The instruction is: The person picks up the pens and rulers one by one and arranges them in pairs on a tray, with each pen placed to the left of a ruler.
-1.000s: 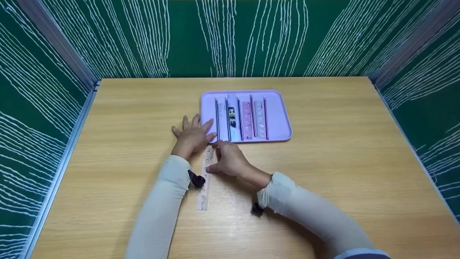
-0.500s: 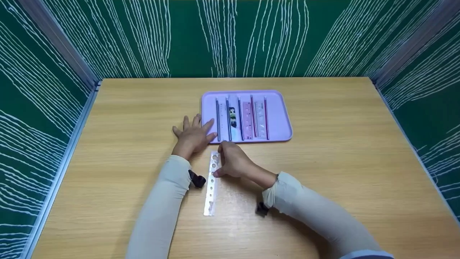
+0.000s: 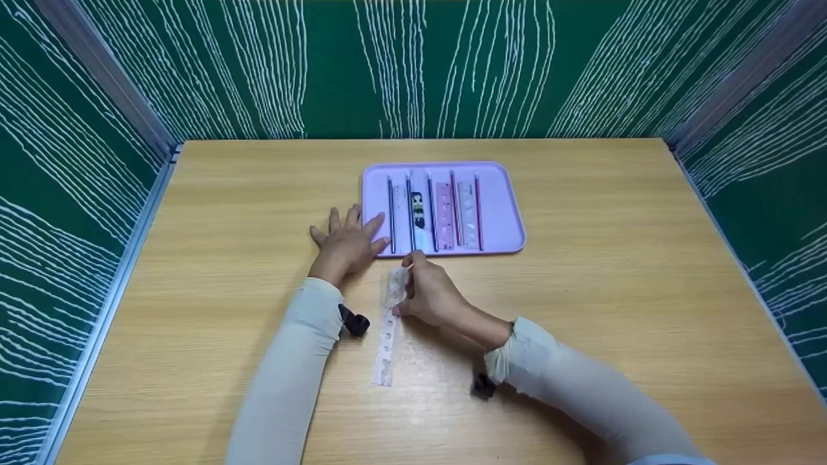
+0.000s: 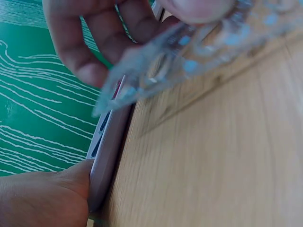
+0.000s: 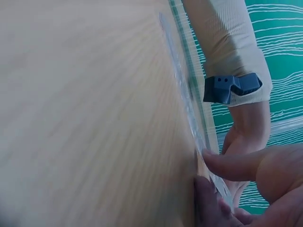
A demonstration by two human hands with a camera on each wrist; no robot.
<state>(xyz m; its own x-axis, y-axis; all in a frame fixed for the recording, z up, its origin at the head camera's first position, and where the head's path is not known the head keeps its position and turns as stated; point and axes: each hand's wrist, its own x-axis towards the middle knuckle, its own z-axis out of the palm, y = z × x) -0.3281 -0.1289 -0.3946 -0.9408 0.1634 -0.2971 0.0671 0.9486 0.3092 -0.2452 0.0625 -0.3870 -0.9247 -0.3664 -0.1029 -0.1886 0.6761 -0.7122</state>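
Observation:
A clear plastic ruler point(image 3: 387, 342) with a row of holes is pinched near its far end by my right hand point(image 3: 434, 292), just in front of the tray. The left wrist view shows the ruler point(image 4: 189, 66) tilted above the table, with pale blue marks on it. Fingers spread, my left hand point(image 3: 345, 248) rests at the near left corner of the lilac tray point(image 3: 507, 213), its thumb over the rim. In the right wrist view, the thumb point(image 5: 232, 163) presses one face of the ruler point(image 5: 182, 90); fingers lie on the other side.
On the tray several pencils point(image 3: 479, 213) alternate with rulers, among them a pink ruler point(image 3: 444, 216) and one with a dark picture point(image 3: 418, 210). The wooden table point(image 3: 614, 271) meets green walls point(image 3: 336, 71) with white lines behind and at both sides.
My right hand has shifted rightward along the tray's near edge, bringing the ruler with it out from beside the left wrist. My left hand has stayed put on the tray.

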